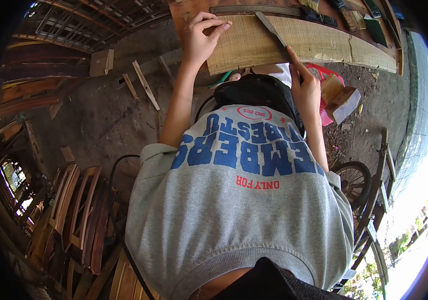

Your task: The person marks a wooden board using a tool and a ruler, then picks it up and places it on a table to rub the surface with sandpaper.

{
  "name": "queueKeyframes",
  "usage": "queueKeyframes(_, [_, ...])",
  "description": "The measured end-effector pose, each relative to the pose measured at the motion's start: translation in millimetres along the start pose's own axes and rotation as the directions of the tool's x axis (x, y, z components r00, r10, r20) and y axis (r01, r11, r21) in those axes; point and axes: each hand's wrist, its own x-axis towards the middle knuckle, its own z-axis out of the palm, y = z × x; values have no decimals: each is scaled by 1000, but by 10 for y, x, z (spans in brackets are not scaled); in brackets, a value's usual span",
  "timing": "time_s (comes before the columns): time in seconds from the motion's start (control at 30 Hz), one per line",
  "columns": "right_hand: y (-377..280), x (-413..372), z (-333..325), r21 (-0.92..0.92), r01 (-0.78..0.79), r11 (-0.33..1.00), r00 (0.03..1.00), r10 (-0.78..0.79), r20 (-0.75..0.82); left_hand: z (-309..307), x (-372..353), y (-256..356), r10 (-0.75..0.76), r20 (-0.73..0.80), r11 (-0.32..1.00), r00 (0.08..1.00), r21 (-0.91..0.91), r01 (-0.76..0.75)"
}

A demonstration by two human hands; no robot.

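Observation:
A long pale wooden board (319, 42) lies across the bench in front of me, its grain showing and a crack near its right end. My right hand (305, 86) grips a narrow flat-bladed metal tool (272, 31), with the index finger stretched along it. The tool's wider end rests over the board and points up and left; its handle is hidden in my palm. Over the board's left end, my left hand (205, 36) has thumb and fingertips pinched together. Whatever sits between those fingertips is too small to name.
Brushes (352, 20) and dark tools lie along the bench's back. Below it, at right, stands a red bag (326, 117) with a torn carton (338, 96). Wood strips (146, 86) lie on the ground. Stacked wooden pieces (76, 215) fill the left; a wheel (352, 182) stands at right.

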Motion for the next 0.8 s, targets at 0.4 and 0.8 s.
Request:
queueKeyframes(0.4, [-14,47,-10,-39,-16,999,1000,16,23,17,1,-70,49,18,999,999,17,-49])
queueKeyframes(0.8, [-330,-36,36,-167,223,961,975,-215,63,-18,26,-8,86,-9,994,996,65,-85])
